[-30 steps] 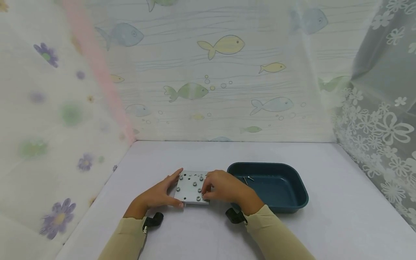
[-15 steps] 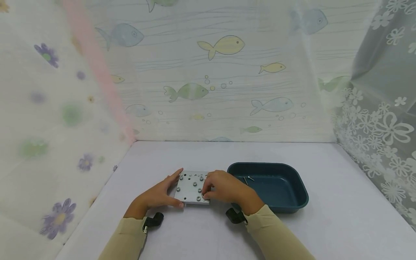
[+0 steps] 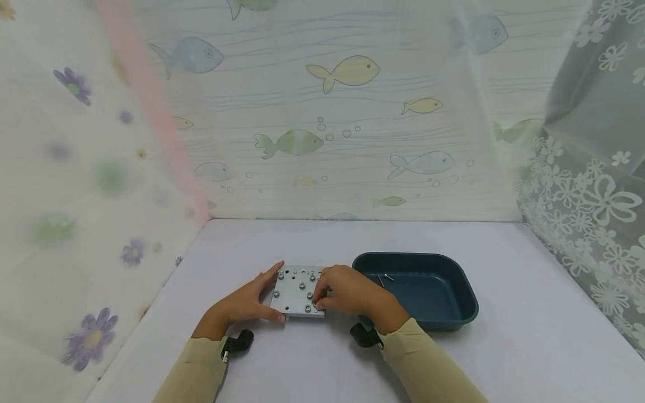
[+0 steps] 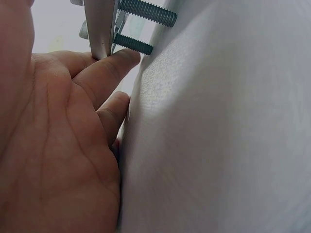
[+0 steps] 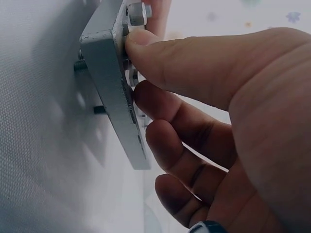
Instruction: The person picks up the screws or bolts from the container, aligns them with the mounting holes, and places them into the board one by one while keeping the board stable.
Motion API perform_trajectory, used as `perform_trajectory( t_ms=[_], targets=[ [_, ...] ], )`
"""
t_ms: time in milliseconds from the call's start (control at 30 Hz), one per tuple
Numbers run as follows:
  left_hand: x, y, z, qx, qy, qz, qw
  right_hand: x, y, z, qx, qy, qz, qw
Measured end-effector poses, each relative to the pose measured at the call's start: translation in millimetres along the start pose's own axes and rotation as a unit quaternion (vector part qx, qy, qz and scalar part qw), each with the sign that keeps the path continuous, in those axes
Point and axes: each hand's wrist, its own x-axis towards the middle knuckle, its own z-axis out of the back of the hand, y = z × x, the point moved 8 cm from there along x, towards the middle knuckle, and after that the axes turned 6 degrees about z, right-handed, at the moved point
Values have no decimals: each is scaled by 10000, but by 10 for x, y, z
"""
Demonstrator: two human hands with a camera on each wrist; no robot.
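A silver metal plate [image 3: 293, 292] with several holes and socket-head screws lies in front of me, raised over the table on threaded screw ends [image 4: 148, 12] that stick out beneath it. My left hand [image 3: 245, 301] grips its left side, thumb at the near edge and forefinger at the far corner. Over the plate's right side, my right hand [image 3: 347, 291] pinches a small screw near the front corner between thumb and forefinger; the fingertips hide most of it. A neighbouring screw head [image 5: 136, 14] shows beside the right thumb in the right wrist view. The other right fingers are curled.
A dark blue tray [image 3: 428, 323] stands right of the plate, behind the right wrist, with loose screws [image 3: 388, 276] at its left end. White cloth covers the table [image 3: 322, 364]. Patterned curtains [image 3: 322, 184] hang behind and at both sides.
The right fingertips shift very slightly at the screw. The left hand, plate and tray stay where they were.
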Motion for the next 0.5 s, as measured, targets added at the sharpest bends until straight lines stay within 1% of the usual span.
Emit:
perform_trajectory(
  t_ms=[200, 367, 500],
  targets=[
    [-10, 1, 13, 9, -19, 19, 10000, 15, 12, 8, -108, 22, 21, 9999],
    [-17, 10, 15, 52, -18, 70, 10000, 7, 3, 17, -91, 59, -72, 9999],
    [-14, -2, 20, 132, -12, 34, 9999, -6, 18, 63, -149, -24, -40, 9999]
  ],
)
